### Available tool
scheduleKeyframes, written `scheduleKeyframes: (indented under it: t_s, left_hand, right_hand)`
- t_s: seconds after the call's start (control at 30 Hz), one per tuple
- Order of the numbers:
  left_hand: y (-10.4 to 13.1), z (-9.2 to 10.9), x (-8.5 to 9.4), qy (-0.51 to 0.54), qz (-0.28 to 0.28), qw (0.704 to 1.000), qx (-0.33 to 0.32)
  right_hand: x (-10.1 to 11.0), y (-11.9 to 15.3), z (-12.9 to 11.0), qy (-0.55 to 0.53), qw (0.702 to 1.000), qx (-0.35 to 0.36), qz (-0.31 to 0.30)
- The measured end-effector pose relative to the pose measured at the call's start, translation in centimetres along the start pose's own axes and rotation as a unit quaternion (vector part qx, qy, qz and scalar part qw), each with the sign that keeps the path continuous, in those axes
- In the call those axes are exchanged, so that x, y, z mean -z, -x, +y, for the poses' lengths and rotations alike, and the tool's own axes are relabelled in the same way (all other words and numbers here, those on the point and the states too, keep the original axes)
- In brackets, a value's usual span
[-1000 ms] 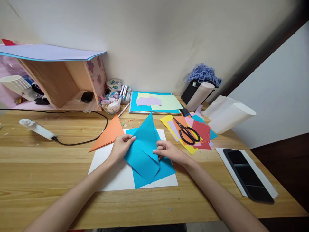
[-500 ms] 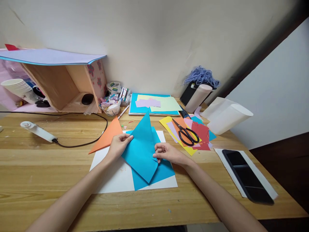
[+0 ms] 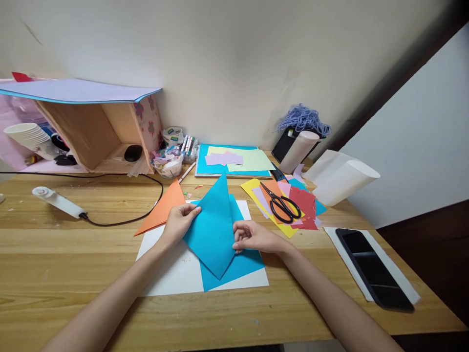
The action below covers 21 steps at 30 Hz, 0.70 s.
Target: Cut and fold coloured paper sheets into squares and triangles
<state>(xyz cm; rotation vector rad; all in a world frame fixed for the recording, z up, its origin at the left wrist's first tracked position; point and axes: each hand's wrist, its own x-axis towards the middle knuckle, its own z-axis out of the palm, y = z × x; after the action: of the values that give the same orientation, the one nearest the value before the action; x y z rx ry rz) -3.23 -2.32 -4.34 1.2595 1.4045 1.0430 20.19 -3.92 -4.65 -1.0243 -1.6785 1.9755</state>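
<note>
A folded sheet of blue paper [image 3: 211, 225], pointed at its top, is held up between my two hands. My left hand [image 3: 180, 220] pinches its left edge, thumb on the front face. At the right edge, my right hand [image 3: 252, 236] grips it with curled fingers; some fingertips are hidden behind the fold. Under it lies another blue sheet [image 3: 234, 274], on top of a white sheet [image 3: 164, 274] with faint orange marks. A folded orange paper [image 3: 163, 209] rests just beyond my left hand.
Black-handled scissors [image 3: 284, 208] lie on coloured paper scraps [image 3: 304, 203] to the right. A phone [image 3: 373, 269] sits farther right. A white corded device [image 3: 58, 201] is at left. Behind stand an open box [image 3: 91, 132], a tub of scraps [image 3: 168, 168] and stacked paper [image 3: 252, 160].
The lower right of the blue paper has shifted slightly left, and a small fold by my right fingers no longer shows. My left hand keeps its pinch.
</note>
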Motion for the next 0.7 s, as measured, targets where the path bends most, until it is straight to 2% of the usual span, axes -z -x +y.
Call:
scheduleKeyframes:
  t_s: [0.1,0.27,0.37,0.53,0.7]
  left_hand:
    - [0.0,-0.2,0.0,-0.010,-0.013,1.000,-0.010]
    - [0.4,0.4,-0.3,-0.019,-0.054,0.998,-0.009]
    - [0.5,0.6,-0.4,-0.030,-0.059,0.998,-0.021]
    - [0.9,0.6,-0.5,-0.067,-0.083,0.993,-0.049]
    - [1.3,0.8,-0.6,-0.092,-0.090,0.989,-0.066]
  right_hand:
    - [-0.2,0.0,-0.1,-0.013,1.000,-0.004,-0.009]
    - [-0.7,-0.5,0.2,0.002,0.997,0.020,0.081]
    - [-0.8,-0.7,0.4,0.014,0.994,0.025,0.110]
    - [-0.6,-0.8,0.3,0.044,0.978,0.076,0.188]
    - [-0.4,-0.8,0.3,0.043,0.975,0.076,0.205]
